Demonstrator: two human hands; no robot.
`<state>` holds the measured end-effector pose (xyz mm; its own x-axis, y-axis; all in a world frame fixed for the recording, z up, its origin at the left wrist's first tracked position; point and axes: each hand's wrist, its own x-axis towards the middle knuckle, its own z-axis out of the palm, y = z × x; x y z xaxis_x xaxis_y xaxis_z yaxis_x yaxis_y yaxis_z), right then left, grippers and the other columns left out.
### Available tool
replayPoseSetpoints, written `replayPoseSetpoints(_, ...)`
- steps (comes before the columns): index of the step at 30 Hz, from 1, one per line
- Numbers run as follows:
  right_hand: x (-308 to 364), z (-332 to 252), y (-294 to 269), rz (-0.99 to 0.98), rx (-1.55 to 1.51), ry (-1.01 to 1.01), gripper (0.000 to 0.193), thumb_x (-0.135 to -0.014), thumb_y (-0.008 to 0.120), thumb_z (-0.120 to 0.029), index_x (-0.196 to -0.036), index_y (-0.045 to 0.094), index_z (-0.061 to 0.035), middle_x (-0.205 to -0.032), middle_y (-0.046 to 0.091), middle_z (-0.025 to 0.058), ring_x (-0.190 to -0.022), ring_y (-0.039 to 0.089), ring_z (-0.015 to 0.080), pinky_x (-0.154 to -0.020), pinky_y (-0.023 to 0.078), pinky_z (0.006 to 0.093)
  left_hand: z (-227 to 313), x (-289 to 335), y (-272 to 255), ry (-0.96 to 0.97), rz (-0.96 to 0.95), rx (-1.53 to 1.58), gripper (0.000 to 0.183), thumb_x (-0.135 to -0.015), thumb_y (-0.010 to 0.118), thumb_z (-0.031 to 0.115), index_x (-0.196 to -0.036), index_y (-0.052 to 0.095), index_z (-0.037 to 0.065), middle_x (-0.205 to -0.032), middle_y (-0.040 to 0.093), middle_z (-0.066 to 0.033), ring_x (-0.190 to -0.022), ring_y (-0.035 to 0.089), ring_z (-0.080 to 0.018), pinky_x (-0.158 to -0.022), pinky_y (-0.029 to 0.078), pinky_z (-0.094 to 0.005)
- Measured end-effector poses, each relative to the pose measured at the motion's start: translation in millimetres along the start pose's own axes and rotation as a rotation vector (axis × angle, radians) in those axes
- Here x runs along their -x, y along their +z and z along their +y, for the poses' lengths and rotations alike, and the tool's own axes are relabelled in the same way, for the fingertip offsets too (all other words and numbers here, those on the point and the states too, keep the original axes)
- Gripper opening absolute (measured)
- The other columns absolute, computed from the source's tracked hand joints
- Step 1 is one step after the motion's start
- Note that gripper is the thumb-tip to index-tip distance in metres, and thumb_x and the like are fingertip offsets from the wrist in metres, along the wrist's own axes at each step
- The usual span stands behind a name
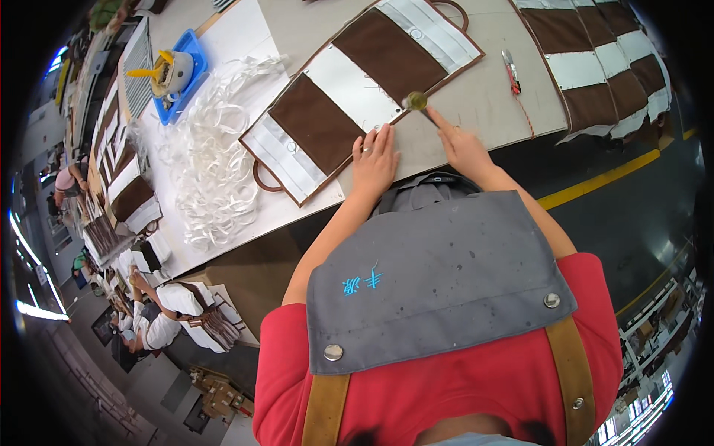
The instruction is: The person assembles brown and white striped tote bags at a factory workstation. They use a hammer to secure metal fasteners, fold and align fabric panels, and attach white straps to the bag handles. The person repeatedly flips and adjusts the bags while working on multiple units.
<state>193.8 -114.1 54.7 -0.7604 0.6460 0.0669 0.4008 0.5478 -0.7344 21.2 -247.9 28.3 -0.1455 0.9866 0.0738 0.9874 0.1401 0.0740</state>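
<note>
A brown and white striped bag panel (316, 123) lies flat and slanted on the table before me, with a brown looped handle at each end. My left hand (377, 157) rests palm down on its near edge, fingers stretched out, a ring on one. My right hand (462, 149) grips the dark handle of a small hammer (415, 101), index finger along it. The hammer's round yellowish head is over the near edge, just right of my left fingertips; it is slightly blurred, and I cannot tell whether it touches the panel.
Left of the panel spreads a tangled heap of white tape (216, 152). Beyond it, a blue tray (195, 63) holds a pot (177, 73) with yellow-handled tools. On the right lie a small cutter (511, 72) with a red cord and more striped panels (587, 67). Other people work far left.
</note>
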Motion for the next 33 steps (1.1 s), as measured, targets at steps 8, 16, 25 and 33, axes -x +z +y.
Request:
replayPoseSetpoints(8,3.5,3.1,17.9,-0.203,0.243,0.134,0.069,-0.083,0.048,-0.005,-0.143,0.026,-0.0289,-0.067,0.058,0.0175,-0.056,0.059,0.0349,-0.053,0.049,0.0441,0.6,-11.9,17.1,-0.004,-0.063,-0.027,0.061,-0.087,0.049,0.040,-0.138,0.036,0.009,-0.140,0.037,-0.0040,-0.119,0.040,-0.0229,-0.100,0.031,-0.0391)
replayPoseSetpoints(16,-4.1,-3.2,6.0,-0.210,0.156,0.121,0.065,-0.086,0.047,-0.008,-0.143,0.023,-0.0282,-0.068,0.059,0.0194,-0.058,0.060,0.0354,-0.054,0.049,0.0439,-30.1,12.5,-4.6,-0.017,-0.050,-0.048,0.058,-0.088,0.052,0.036,-0.135,0.039,0.003,-0.142,0.033,-0.0107,-0.121,0.039,-0.0292,-0.101,0.032,-0.0389)
replayPoseSetpoints(25,-20.7,-3.0,25.9,-0.277,0.178,0.028,0.066,-0.086,0.045,-0.006,-0.143,0.023,-0.0290,-0.073,0.060,0.0189,-0.059,0.059,0.0343,-0.056,0.049,0.0426,-26.7,19.5,-3.8,-0.088,-0.017,0.211,0.053,-0.088,0.053,0.023,-0.132,0.038,-0.001,-0.136,0.039,-0.0151,-0.120,0.041,-0.0313,-0.100,0.035,-0.0402)
replayPoseSetpoints(33,-11.4,-15.7,30.9,-0.470,0.237,-0.120,0.071,-0.082,0.047,-0.003,-0.143,0.023,-0.0303,-0.069,0.058,0.0199,-0.058,0.060,0.0359,-0.052,0.048,0.0434,-32.1,28.0,-0.9,-0.138,0.087,0.425,0.036,-0.084,0.053,0.006,-0.118,0.045,-0.004,-0.124,0.046,-0.0200,-0.118,0.044,-0.0368,-0.098,0.039,-0.0418)
